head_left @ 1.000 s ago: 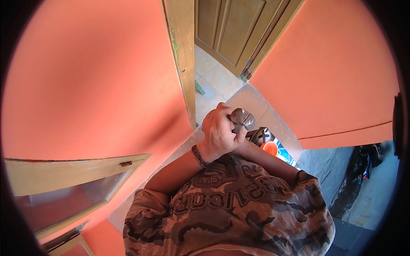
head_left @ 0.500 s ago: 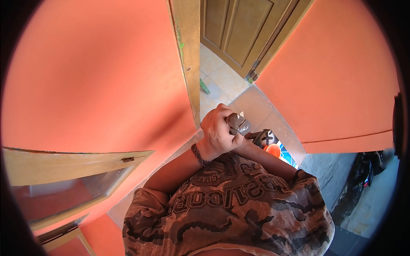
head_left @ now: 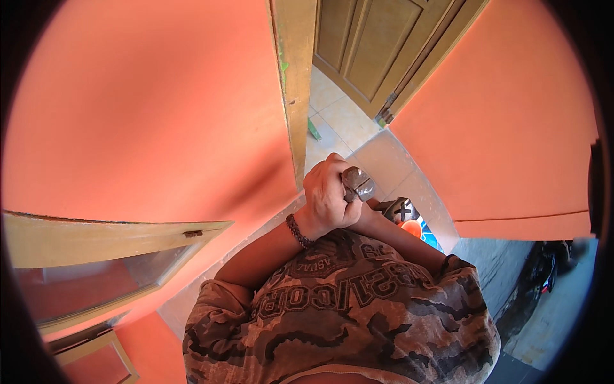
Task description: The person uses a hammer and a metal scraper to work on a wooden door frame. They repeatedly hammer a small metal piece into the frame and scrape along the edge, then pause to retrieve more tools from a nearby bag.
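Observation:
My left hand, with a dark braided bracelet on its wrist, is a closed fist in front of my chest. It grips a dark brown, blunt-ended rod-like thing, with a groove across its shiny end. Its kind is not clear, and the rest of it is hidden by the fist. My right forearm comes across from the right and ends behind the left hand. The right hand itself is almost wholly covered there, its fingers hidden.
Orange walls rise on both sides. A wooden door frame stands ahead, with a brown panelled door swung in over pale tiles. A glazed wooden window juts out at left. Beyond my right forearm are a round orange thing and a dark box-like thing.
The view has turned slightly, so the door and frame sit a little farther right. My left fist stays closed on the brown thing, whose end now faces more toward me.

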### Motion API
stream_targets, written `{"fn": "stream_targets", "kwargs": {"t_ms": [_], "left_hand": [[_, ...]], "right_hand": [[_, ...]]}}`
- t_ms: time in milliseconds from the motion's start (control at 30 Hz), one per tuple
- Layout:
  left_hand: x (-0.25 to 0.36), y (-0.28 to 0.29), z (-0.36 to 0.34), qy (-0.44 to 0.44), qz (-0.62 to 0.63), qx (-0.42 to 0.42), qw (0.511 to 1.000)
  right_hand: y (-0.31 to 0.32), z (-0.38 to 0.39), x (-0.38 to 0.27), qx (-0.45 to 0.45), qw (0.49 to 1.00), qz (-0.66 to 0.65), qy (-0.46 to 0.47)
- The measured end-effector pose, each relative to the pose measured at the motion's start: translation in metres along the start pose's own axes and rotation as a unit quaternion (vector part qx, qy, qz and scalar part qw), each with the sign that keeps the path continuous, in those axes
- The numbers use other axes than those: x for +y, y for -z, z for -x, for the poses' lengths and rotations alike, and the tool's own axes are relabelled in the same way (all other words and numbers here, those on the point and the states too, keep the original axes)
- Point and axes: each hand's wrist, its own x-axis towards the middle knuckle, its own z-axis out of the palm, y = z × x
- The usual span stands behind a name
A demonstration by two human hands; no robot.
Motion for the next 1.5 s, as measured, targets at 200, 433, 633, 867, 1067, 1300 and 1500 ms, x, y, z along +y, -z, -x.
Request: {"fn": "stream_targets", "kwargs": {"t_ms": [200, 433, 633, 867, 1067, 1300, 1500], "left_hand": [[0.01, 0.001, -0.012, 0.25, 0.067, 0.038, 0.965], [-0.002, -0.002, -0.01, 0.393, 0.243, 0.02, 0.887], [0.001, 0.002, -0.022, 0.499, 0.401, 0.058, 0.767], [0.009, 0.009, -0.044, 0.525, 0.49, 0.087, 0.69], [0.011, 0.007, -0.048, 0.536, 0.537, 0.117, 0.641], [0.019, 0.008, -0.056, 0.543, 0.56, 0.112, 0.616], [0.022, 0.009, -0.057, 0.533, 0.574, 0.119, 0.611]], "right_hand": [[0.02, 0.003, -0.069, 0.085, 0.995, 0.002, -0.049], [0.051, 0.018, -0.129, 0.02, 0.986, 0.116, -0.117], [0.061, 0.003, -0.162, -0.082, 0.949, 0.017, -0.305], [0.076, -0.008, -0.187, -0.138, 0.919, 0.064, -0.365], [0.08, -0.022, -0.218, -0.15, 0.895, 0.155, -0.391], [0.084, -0.022, -0.231, -0.137, 0.889, 0.186, -0.396], [0.087, -0.014, -0.227, -0.127, 0.906, 0.233, -0.328]]}}
